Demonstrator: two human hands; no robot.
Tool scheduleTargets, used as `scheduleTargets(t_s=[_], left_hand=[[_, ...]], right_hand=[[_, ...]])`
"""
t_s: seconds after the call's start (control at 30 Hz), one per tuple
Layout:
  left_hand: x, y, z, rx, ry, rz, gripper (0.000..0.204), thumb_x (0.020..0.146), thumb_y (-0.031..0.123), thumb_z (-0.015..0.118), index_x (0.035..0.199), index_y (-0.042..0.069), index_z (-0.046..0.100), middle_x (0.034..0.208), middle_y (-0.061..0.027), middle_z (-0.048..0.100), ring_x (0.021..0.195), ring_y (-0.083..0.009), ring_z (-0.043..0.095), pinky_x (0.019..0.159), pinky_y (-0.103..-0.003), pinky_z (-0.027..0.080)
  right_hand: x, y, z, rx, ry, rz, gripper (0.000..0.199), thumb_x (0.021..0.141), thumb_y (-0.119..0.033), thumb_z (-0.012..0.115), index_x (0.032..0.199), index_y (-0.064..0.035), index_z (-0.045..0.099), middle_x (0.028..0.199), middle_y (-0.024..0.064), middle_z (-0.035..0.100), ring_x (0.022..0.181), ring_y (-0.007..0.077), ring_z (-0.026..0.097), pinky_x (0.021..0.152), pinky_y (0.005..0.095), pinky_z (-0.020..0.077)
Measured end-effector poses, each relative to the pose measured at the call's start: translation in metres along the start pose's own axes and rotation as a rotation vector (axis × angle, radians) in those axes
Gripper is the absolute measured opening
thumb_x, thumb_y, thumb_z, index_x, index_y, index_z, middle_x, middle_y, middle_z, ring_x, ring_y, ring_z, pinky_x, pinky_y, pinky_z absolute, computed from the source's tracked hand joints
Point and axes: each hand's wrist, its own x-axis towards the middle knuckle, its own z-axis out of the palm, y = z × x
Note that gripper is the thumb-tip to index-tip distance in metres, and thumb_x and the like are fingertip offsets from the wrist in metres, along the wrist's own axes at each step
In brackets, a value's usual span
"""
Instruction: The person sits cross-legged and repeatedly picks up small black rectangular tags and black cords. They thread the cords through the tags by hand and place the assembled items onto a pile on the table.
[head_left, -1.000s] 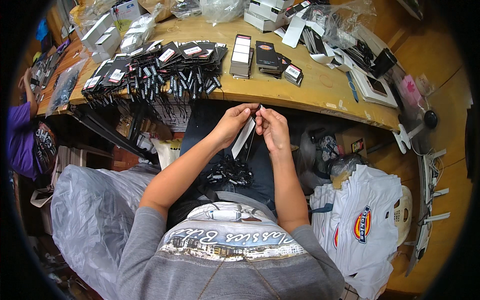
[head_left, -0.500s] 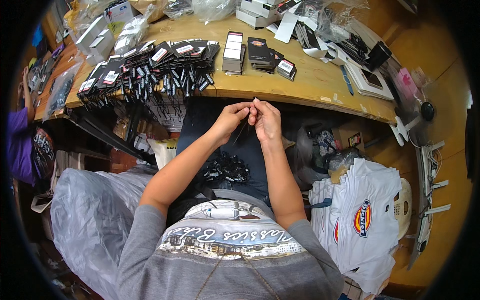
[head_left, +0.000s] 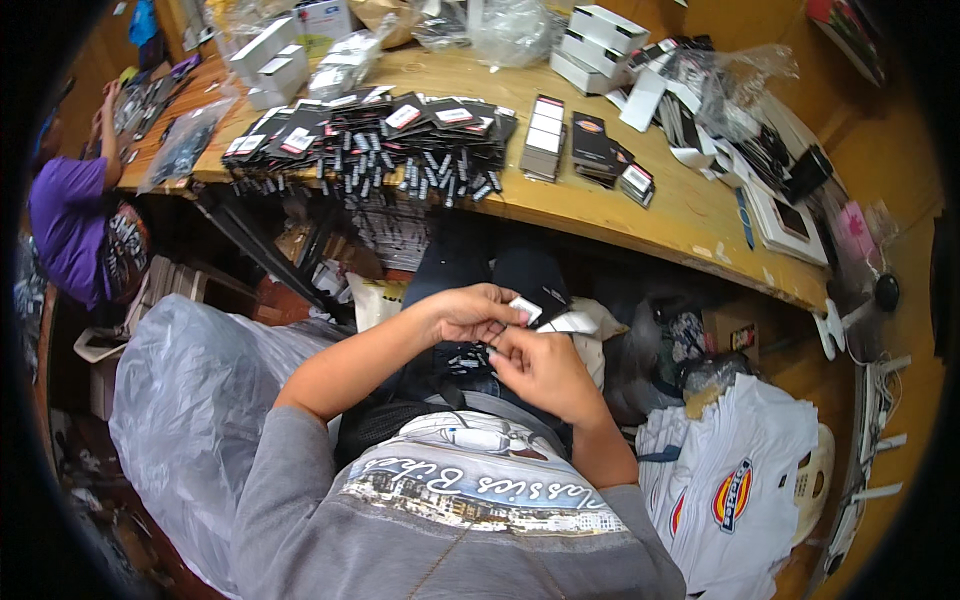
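Over my lap, my left hand (head_left: 474,314) is closed on a small hang tag (head_left: 526,310), black with a white label. Close against it, my right hand (head_left: 548,368) has its fingers pinched together below the tag. What lies between those fingertips is too small to make out. A white strip (head_left: 570,323) sticks out just above the right hand; whether it belongs to the tag I cannot tell. Under my hands, partly hidden, a pile of black cords with small pale-marked ends (head_left: 466,360) rests on my lap.
On the wooden table (head_left: 660,228) ahead lie many black corded tags (head_left: 370,140), a stack of white-labelled tags (head_left: 543,140), black tags (head_left: 592,148) and white boxes (head_left: 600,45). Folded white shirts (head_left: 740,480) sit at right, a grey plastic bag (head_left: 200,420) at left. A purple-shirted person (head_left: 75,220) is far left.
My hands have come down from the table edge toward my lap. A tag is now in my left hand, where thin cords hung between both hands before. The view has shifted left.
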Motion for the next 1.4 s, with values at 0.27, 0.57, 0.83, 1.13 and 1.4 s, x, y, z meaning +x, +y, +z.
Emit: scheduleTargets(t_s=[0.27,0.57,0.83,1.13,1.4], left_hand=[[-0.094,0.017,0.056,0.237,0.143,0.473,0.027,0.082,0.009,0.045,0.107,0.002,0.036,0.093,-0.0162,0.053,0.073,-0.022,0.058,0.06,-0.029,0.05],[-0.235,0.108,0.01,0.615,1.127,1.294,0.031,0.077,0.01,0.053,0.104,-0.002,0.043,0.088,-0.0079,0.055,0.078,-0.0128,0.054,0.071,-0.025,0.043],[-0.259,0.171,-0.117,1.103,1.844,0.794,0.046,0.071,0.013,0.058,0.107,-0.007,0.039,0.098,-0.0192,0.052,0.092,-0.0236,0.05,0.081,-0.03,0.037],[-0.225,0.197,-0.132,1.219,1.974,-0.022,0.042,0.07,0.023,0.05,0.108,0.006,0.049,0.107,-0.0178,0.051,0.109,-0.0365,0.038,0.088,-0.046,0.028],[-0.155,0.183,-0.066,1.748,2.162,0.51,0.036,0.067,0.029,0.061,0.098,0.011,0.055,0.11,-0.013,0.043,0.108,-0.0306,0.032,0.082,-0.049,0.03]], right_hand=[[-0.02,-0.08,-0.042,0.69,-0.352,-0.565,0.054,0.075,-0.036,0.056,0.107,0.0058,0.045,0.111,0.019,0.047,0.103,0.0362,0.044,0.084,0.0416,0.0365],[-0.039,-0.163,0.002,2.052,-0.889,-0.816,0.101,0.066,-0.062,0.048,0.119,0.0178,0.018,0.123,0.0283,0.029,0.116,0.0301,0.03,0.095,0.033,0.0237],[-0.045,-0.143,0.0,1.873,-0.78,-0.846,0.103,0.065,-0.07,0.037,0.119,0.0157,0.021,0.122,0.0309,0.027,0.116,0.0352,0.028,0.095,0.0412,0.0206],[-0.034,-0.113,-0.015,1.508,-0.757,-0.942,0.103,0.064,-0.073,0.031,0.12,0.013,0.023,0.12,0.0348,0.026,0.115,0.0447,0.024,0.092,0.0499,0.0188],[0.001,-0.076,-0.076,1.033,-0.928,-1.063,0.052,0.079,-0.044,0.047,0.102,0.0027,0.047,0.103,0.0177,0.053,0.099,0.0373,0.048,0.086,0.0613,0.0192]])
